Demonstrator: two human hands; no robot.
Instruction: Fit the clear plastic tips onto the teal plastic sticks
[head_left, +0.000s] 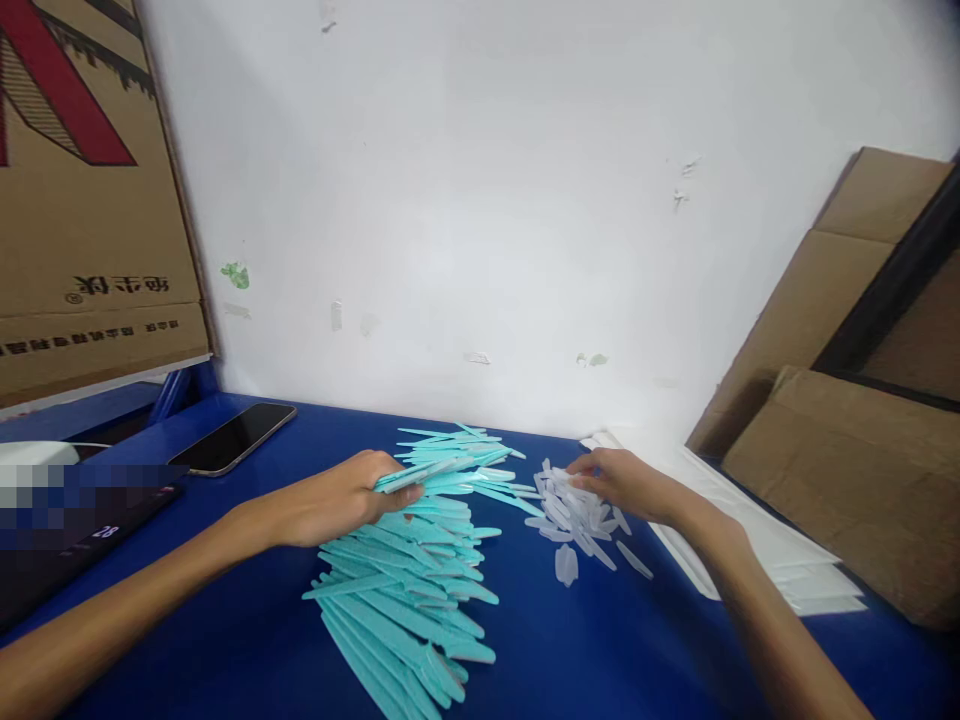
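Note:
My left hand (367,495) is closed round a few turquoise eyebrow razors (435,468), which point to the right. Beneath and in front of it, a large heap of similar razors (405,590) lies fanned out on the blue table. More turquoise razors (457,437) are spread just beyond the hand. To the right lies a pile of small translucent plastic caps (570,510). At that pile's upper right edge, the fingers of my right hand (611,480) are pinched together on a cap, mostly hidden by the fingertips.
A phone (238,438) lies at the back left, near a dark device with a lit number (105,532). White flat packets (750,530) are stacked at the right beside cardboard (840,480). A printed carton (97,230) stands at left; a white wall (480,220) closes off the back.

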